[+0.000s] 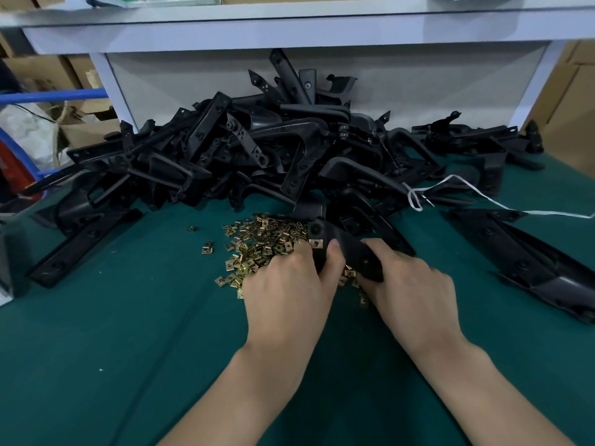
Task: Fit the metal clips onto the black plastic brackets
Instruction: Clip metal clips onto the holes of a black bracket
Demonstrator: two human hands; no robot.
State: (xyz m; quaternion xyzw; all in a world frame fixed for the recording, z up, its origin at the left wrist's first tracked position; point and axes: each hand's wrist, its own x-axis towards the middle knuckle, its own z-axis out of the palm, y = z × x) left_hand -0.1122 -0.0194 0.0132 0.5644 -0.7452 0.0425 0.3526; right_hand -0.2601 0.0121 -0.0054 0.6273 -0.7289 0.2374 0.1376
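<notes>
Both hands are busy on one piece right now: my left hand (283,284) curls round the far end of a curved black plastic bracket (351,249), thumb pressed onto its top face, and my right hand (415,284) grips the near end, fingers wrapped under it. Neither hand is open at all. A small brass-coloured metal clip (316,243) sits on the bracket's edge, just beyond my left thumb. I'm holding the bracket over the loose pile of brass-coloured metal clips (257,243) spread in the middle of the green tabletop (128,333), and my left hand covers the pile's near side. Two stray clips (207,247) lie apart from the pile, toward the left edge. A big tangled heap of black plastic brackets (257,149) runs along the far edge, against the white shelf unit (289,33). Near the right edge lies a long black plastic trim piece (515,252), and a white string (483,194) trails from the heap toward that same edge.
</notes>
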